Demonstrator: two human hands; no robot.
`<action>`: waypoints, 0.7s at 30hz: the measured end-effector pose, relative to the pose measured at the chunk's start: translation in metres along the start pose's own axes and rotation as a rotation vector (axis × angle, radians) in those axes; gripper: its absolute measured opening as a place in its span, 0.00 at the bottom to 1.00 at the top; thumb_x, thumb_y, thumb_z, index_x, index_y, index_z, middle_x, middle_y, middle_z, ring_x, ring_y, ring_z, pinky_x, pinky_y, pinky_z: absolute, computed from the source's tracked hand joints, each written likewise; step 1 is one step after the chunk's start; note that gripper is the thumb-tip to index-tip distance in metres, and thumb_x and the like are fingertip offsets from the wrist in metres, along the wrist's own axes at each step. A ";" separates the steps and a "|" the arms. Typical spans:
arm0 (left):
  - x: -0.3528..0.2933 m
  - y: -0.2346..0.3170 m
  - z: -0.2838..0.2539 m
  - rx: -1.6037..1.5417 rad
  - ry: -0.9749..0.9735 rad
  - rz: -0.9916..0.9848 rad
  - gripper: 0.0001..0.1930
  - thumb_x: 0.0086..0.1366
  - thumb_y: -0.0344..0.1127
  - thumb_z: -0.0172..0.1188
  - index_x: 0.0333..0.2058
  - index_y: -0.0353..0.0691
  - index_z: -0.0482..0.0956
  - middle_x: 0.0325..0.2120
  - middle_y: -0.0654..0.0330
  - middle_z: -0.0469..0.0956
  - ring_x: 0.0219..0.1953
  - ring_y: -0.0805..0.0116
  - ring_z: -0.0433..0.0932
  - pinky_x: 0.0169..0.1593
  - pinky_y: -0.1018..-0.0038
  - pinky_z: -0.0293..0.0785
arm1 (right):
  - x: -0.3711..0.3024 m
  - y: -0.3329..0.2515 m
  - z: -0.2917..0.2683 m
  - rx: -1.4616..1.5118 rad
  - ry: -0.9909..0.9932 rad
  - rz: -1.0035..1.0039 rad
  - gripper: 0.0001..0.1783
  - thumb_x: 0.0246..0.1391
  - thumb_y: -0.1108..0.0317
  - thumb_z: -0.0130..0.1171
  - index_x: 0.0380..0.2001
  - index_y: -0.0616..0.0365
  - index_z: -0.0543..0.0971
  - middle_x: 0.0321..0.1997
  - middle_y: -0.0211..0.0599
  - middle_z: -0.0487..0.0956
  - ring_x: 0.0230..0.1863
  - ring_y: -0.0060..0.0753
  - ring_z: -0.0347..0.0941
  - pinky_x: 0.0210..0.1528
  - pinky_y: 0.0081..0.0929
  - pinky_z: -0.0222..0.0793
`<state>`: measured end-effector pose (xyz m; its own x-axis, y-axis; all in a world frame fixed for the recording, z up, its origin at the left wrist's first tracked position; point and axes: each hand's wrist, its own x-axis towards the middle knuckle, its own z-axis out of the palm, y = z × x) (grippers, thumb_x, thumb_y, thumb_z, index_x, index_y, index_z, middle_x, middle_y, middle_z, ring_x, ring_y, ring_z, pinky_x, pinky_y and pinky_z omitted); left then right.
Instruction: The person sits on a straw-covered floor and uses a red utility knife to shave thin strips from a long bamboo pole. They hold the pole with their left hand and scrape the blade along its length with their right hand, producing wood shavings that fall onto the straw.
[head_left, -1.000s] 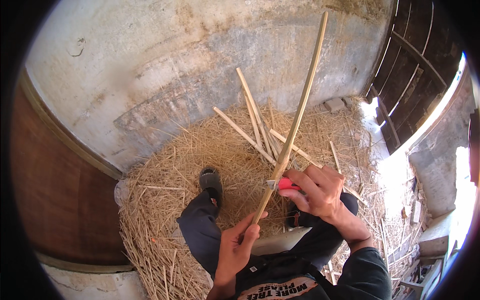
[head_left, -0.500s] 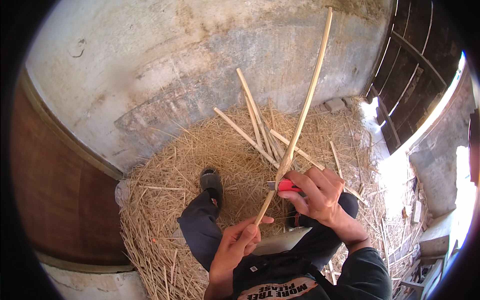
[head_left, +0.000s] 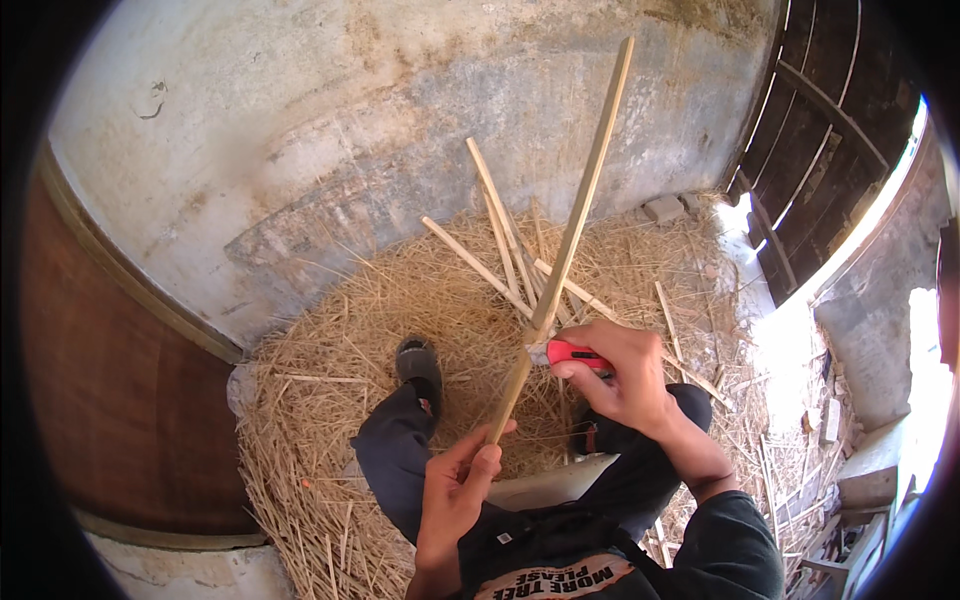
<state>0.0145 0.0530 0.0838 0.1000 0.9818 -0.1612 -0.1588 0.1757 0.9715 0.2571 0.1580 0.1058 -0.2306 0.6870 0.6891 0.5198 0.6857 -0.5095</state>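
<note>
My left hand (head_left: pixel 457 487) is closed round the lower end of a long, pale wooden strip (head_left: pixel 583 197), which looks like split bamboo. The strip slants up and to the right, its far end in front of the wall. In my right hand (head_left: pixel 627 378) is a red utility knife (head_left: pixel 573 355), gripped between thumb and fingers. Its short blade (head_left: pixel 539 354) lies against the strip, a little above my left hand. At the blade the strip has a notch or joint; fine detail there is too small to tell.
Several loose strips (head_left: pixel 478 262) lean and lie ahead on the shavings-covered floor (head_left: pixel 330 400). A stained wall (head_left: pixel 330 150) rises beyond. On the left is a brown panel (head_left: pixel 130 370); on the right, dark wooden boards (head_left: pixel 820 130). Bricks (head_left: pixel 664 209) lie by the wall.
The strip has turned about its length and its far end has shifted left and down. My left hand has moved slightly left; the knife has moved slightly left and up along the strip.
</note>
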 end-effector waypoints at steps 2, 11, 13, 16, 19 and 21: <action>0.003 -0.008 -0.002 0.145 0.096 0.075 0.18 0.79 0.34 0.63 0.62 0.32 0.84 0.24 0.78 0.66 0.25 0.89 0.56 0.27 0.81 0.49 | 0.002 0.014 0.000 0.238 -0.119 0.062 0.16 0.57 0.58 0.78 0.44 0.54 0.88 0.35 0.32 0.87 0.27 0.39 0.83 0.29 0.32 0.76; 0.004 -0.003 0.007 0.201 0.102 0.106 0.18 0.79 0.33 0.63 0.62 0.34 0.83 0.23 0.78 0.65 0.24 0.89 0.57 0.27 0.81 0.51 | -0.003 0.011 0.005 -0.061 -0.027 -0.174 0.21 0.52 0.53 0.80 0.44 0.52 0.88 0.27 0.29 0.80 0.23 0.34 0.79 0.25 0.31 0.72; 0.005 -0.003 0.008 0.171 0.055 0.100 0.19 0.81 0.37 0.61 0.64 0.34 0.83 0.23 0.76 0.68 0.23 0.89 0.59 0.25 0.82 0.52 | -0.003 0.010 0.006 -0.103 0.001 -0.197 0.21 0.51 0.52 0.80 0.45 0.50 0.88 0.25 0.25 0.78 0.22 0.32 0.77 0.24 0.30 0.70; 0.006 -0.005 0.008 0.144 0.013 0.110 0.20 0.82 0.38 0.58 0.65 0.34 0.82 0.23 0.75 0.68 0.21 0.89 0.58 0.24 0.83 0.51 | -0.004 0.004 0.003 -0.180 0.019 -0.200 0.21 0.51 0.52 0.80 0.44 0.49 0.88 0.25 0.24 0.77 0.21 0.31 0.75 0.23 0.30 0.69; 0.003 -0.007 0.004 0.099 -0.051 0.084 0.20 0.83 0.39 0.56 0.65 0.32 0.80 0.23 0.75 0.66 0.20 0.89 0.56 0.24 0.83 0.49 | -0.004 -0.002 -0.001 -0.255 0.034 -0.199 0.21 0.50 0.51 0.80 0.44 0.48 0.88 0.24 0.23 0.76 0.20 0.30 0.74 0.22 0.29 0.68; 0.003 -0.006 0.003 0.063 -0.092 0.061 0.21 0.84 0.40 0.55 0.65 0.30 0.80 0.22 0.74 0.65 0.20 0.88 0.55 0.23 0.82 0.48 | -0.003 -0.006 -0.004 -0.300 0.037 -0.209 0.21 0.49 0.50 0.81 0.43 0.48 0.89 0.24 0.23 0.75 0.19 0.29 0.73 0.22 0.29 0.67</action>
<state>0.0188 0.0547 0.0779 0.1819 0.9794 -0.0883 -0.1052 0.1086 0.9885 0.2583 0.1513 0.1093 -0.3300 0.5263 0.7836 0.6837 0.7057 -0.1860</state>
